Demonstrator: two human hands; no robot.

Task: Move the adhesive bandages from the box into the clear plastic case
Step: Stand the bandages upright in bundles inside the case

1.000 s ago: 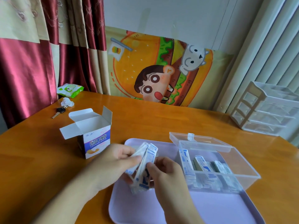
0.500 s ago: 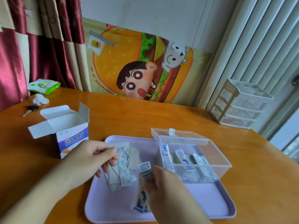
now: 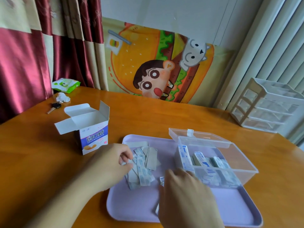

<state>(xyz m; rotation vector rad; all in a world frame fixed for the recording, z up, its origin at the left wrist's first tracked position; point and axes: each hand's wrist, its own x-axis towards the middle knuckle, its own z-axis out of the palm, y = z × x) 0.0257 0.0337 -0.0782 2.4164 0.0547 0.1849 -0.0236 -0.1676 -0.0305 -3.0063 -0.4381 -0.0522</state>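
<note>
While the loose bandages lie fanned on the lilac tray, their long axes run mostly from near to far, a few tilted leftward. The left hand rests on the pile's left edge, fingers curled onto the strips. The right hand grasps a bandage strip just before the clear case, which sits open on the tray's right side with more bandages standing on edge inside. The open box stands upright left of the tray, flaps raised. A key and a green packet lie far left; a drawer unit stands far right.
</note>
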